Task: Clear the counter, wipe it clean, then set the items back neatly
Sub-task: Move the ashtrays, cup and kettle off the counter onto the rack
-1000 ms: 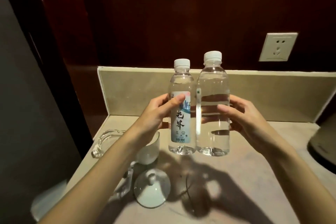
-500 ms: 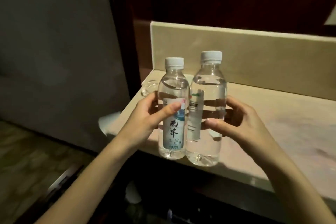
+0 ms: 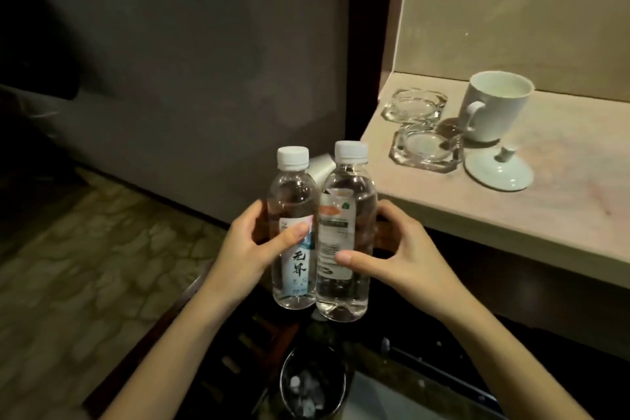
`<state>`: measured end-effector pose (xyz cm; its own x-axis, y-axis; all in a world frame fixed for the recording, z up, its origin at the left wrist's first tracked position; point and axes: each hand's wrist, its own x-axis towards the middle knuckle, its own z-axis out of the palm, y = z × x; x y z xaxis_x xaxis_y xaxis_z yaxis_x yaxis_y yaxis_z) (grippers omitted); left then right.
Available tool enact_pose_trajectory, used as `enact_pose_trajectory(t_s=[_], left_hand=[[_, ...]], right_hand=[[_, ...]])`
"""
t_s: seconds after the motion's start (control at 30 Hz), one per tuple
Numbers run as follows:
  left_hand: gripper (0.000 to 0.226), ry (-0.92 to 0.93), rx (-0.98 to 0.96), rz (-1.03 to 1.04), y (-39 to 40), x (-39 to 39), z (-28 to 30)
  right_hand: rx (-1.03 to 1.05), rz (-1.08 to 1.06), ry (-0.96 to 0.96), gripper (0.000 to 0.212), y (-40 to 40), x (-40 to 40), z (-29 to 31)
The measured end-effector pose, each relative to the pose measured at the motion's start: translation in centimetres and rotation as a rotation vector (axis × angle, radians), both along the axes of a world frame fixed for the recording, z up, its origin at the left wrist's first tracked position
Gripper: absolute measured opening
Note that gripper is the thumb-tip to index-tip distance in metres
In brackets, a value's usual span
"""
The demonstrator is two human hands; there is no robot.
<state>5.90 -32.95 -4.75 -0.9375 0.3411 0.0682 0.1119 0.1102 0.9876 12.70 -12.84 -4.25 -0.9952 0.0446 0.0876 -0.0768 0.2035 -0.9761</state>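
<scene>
Support surface: pale beige stone counter (image 3: 559, 215) with a matching upright backsplash (image 3: 511, 27) along its far edge. Landmark: white ceramic mug (image 3: 492, 106), upright, handle facing the counter's left end, standing close to the backsplash. Left of the mug, near the counter's left end: clear faceted glass ashtray (image 3: 414, 105). Just in front of that, touching or nearly so: second clear glass ashtray (image 3: 426, 148). In front of the mug, knob up: white ceramic lid (image 3: 498, 170), lying beside the second ashtray.

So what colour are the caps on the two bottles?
Both caps are white, the left bottle's cap and the right bottle's cap, seen in the head view.
</scene>
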Motion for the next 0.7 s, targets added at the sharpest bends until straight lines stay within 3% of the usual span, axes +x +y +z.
enact_pose_trajectory(t_s=[0.37, 0.5, 0.7], left_hand=[[0.05, -0.196, -0.183, -0.066, -13.3, -6.9, -11.2], [0.046, -0.343, -0.252, -0.097, -15.9, -8.2, -17.4], [0.06, -0.462, -0.42, -0.097, -17.9, -10.9, -29.0]], right_hand=[[-0.188, -0.224, -0.272, 0.049, -16.1, -4.3, -12.4], [-0.215, -0.288, -0.424, 0.055, -19.7, -5.4, -18.3], [-0.181, -0.415, -0.576, 0.041, -23.3, -7.5, -30.2]])
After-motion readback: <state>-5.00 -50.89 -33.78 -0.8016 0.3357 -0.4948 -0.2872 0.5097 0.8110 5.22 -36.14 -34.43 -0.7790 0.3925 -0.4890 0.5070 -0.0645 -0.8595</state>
